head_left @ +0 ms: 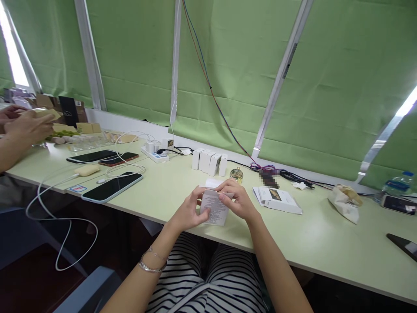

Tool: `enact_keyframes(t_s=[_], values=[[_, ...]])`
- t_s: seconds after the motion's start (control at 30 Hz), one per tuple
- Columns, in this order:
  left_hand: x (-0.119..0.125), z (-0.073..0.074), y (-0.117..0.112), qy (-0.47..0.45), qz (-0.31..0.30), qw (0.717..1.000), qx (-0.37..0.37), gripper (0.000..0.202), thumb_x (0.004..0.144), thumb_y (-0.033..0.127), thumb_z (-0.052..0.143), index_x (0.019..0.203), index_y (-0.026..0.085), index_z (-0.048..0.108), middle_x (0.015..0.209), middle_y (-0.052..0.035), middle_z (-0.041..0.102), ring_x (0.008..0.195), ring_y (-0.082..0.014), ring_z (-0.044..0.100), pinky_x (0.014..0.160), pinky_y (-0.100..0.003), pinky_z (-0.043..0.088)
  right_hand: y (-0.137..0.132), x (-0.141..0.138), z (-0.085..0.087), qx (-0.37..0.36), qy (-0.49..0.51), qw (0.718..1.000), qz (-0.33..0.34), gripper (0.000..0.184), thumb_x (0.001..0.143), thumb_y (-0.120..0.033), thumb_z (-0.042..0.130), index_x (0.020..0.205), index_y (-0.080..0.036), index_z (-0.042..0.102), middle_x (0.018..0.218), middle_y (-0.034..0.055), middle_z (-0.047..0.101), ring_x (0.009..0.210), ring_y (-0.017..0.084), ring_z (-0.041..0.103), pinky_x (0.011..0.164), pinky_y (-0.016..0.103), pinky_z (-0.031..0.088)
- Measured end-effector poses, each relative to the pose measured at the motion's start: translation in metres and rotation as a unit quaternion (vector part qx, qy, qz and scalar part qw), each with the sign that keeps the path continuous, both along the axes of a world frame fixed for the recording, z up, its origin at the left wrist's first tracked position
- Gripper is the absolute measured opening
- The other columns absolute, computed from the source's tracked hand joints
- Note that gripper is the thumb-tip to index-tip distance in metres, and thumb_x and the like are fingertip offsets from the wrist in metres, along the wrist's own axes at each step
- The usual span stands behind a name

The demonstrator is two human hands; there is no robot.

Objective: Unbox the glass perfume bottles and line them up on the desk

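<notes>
Just above the near edge of the table (176, 191), both hands hold a small white printed box (214, 213), its side with fine dark text turned toward me. My left hand (189, 211) grips its left side, thumb against the text. My right hand (237, 200) is at the top, thumb on the upper right corner and fingers bent over the top edge. A white flap shows behind the fingers; I cannot tell whether it belongs to this box. Beyond stand several small white boxes (205, 161) in a row, beside a round gold-coloured object (236, 174).
Flattened white boxes (283, 201) and a cream pouch (345, 203) lie right. Phones (112, 188), a looping white cable (70, 221) and a power strip (154, 154) are left. Another person's hands (28, 126) work far left. A water bottle (399, 184) is far right.
</notes>
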State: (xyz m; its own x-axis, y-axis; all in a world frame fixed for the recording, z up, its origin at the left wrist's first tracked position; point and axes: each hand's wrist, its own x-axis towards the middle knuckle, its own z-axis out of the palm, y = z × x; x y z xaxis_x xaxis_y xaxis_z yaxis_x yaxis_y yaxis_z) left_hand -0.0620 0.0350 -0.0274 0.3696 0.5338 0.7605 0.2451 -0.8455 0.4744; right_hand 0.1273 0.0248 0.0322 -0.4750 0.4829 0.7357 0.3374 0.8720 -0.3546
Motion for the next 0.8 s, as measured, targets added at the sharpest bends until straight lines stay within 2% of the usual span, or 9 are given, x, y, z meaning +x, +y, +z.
enact_keyframes(t_s=[0.2, 0.33, 0.47, 0.57, 0.7, 0.8], values=[[-0.001, -0.001, 0.001, 0.008, 0.006, 1.000, 0.004, 0.046, 0.074, 0.016, 0.053, 0.114, 0.025, 0.032, 0.101, -0.0029, 0.046, 0.079, -0.0136, 0.053, 0.067, -0.031, 0.051, -0.003, -0.004, -0.005, 0.013, 0.035, 0.999, -0.025, 0.020, 0.084, -0.031, 0.051, 0.070, -0.022, 0.062, 0.084, 0.0041, 0.065, 0.083, 0.020, 0.054, 0.078, 0.038, 0.040], [-0.001, -0.001, 0.001, 0.016, 0.011, 1.000, 0.009, 0.048, 0.074, 0.014, 0.052, 0.116, 0.025, 0.032, 0.102, -0.0033, 0.046, 0.078, -0.0132, 0.052, 0.067, -0.031, 0.051, -0.011, -0.013, -0.018, 0.044, 0.098, 0.990, -0.092, 0.014, 0.082, -0.026, 0.053, 0.072, -0.023, 0.063, 0.084, 0.0038, 0.063, 0.087, 0.021, 0.052, 0.083, 0.040, 0.038], [-0.001, 0.000, 0.000, 0.014, 0.006, 1.000, 0.024, 0.049, 0.074, 0.013, 0.052, 0.117, 0.026, 0.032, 0.104, -0.0032, 0.045, 0.078, -0.0126, 0.052, 0.068, -0.029, 0.051, -0.018, -0.025, -0.037, 0.055, 0.183, 0.966, -0.176, 0.011, 0.081, -0.028, 0.054, 0.082, -0.023, 0.064, 0.103, 0.0067, 0.057, 0.104, 0.024, 0.047, 0.088, 0.044, 0.035], [-0.001, 0.001, 0.000, 0.007, -0.009, 0.999, 0.033, 0.049, 0.073, 0.011, 0.052, 0.115, 0.027, 0.033, 0.105, -0.0033, 0.046, 0.081, -0.0134, 0.052, 0.068, -0.029, 0.051, -0.022, -0.030, -0.045, 0.043, 0.200, 0.959, -0.195, 0.011, 0.081, -0.029, 0.054, 0.086, -0.023, 0.063, 0.110, 0.0079, 0.052, 0.115, 0.027, 0.041, 0.091, 0.047, 0.033], [-0.001, 0.002, -0.001, 0.004, -0.013, 0.999, 0.034, 0.050, 0.072, 0.009, 0.052, 0.115, 0.027, 0.033, 0.106, -0.0035, 0.047, 0.082, -0.0140, 0.053, 0.068, -0.028, 0.050, -0.024, -0.031, -0.049, 0.022, 0.219, 0.953, -0.206, 0.019, 0.083, -0.028, 0.051, 0.099, -0.024, 0.059, 0.123, 0.0096, 0.041, 0.120, 0.027, 0.036, 0.093, 0.047, 0.033], [-0.001, 0.003, -0.002, 0.011, -0.007, 1.000, 0.019, 0.050, 0.073, 0.009, 0.051, 0.116, 0.027, 0.033, 0.104, -0.0031, 0.048, 0.081, -0.0136, 0.054, 0.066, -0.028, 0.049, -0.023, -0.028, -0.053, 0.004, 0.266, 0.938, -0.224, 0.035, 0.081, -0.030, 0.052, 0.115, -0.024, 0.047, 0.124, 0.0113, 0.038, 0.117, 0.026, 0.037, 0.087, 0.043, 0.039]])
